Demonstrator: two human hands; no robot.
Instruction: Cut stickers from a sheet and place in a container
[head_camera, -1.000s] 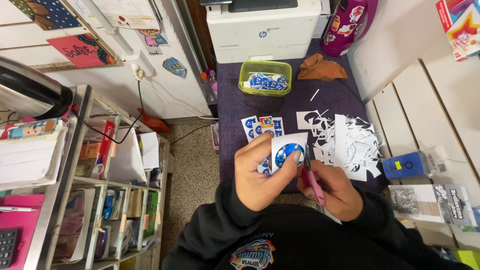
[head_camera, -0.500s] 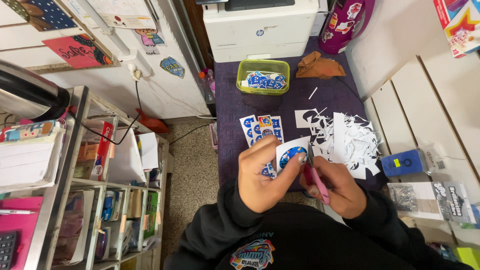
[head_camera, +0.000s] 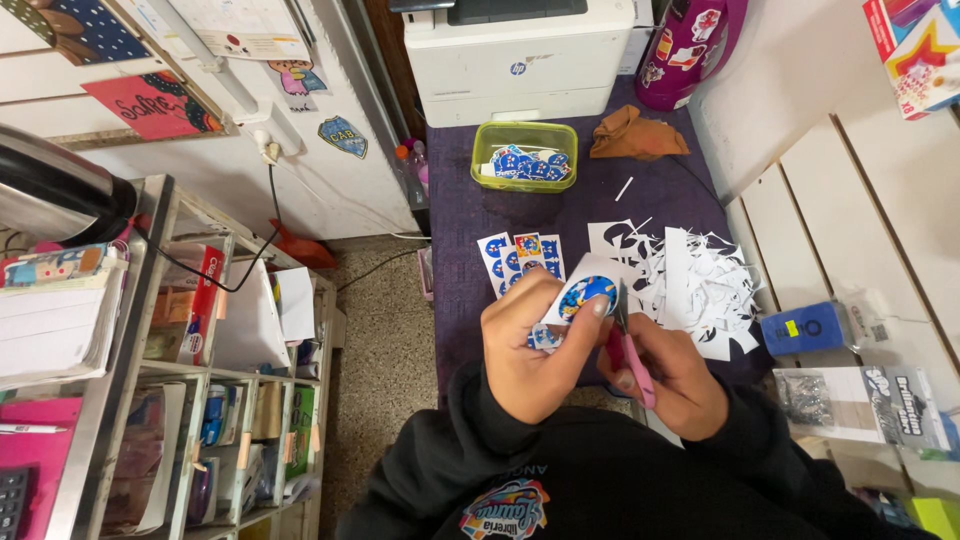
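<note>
My left hand (head_camera: 530, 350) pinches a white sticker sheet (head_camera: 585, 285) bearing a round blue print, held above the purple table (head_camera: 455, 250). My right hand (head_camera: 665, 375) is clamped on pink scissors (head_camera: 625, 345), blades at the sheet's right edge. More blue stickers (head_camera: 520, 255) lie just beyond. White scraps (head_camera: 700, 275) lie right. A green tub (head_camera: 524, 155) of stickers sits before the white printer (head_camera: 520, 50).

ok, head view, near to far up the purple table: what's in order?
Left hand holding the sticker sheet → loose sticker sheets → green tub of stickers → white printer.
</note>
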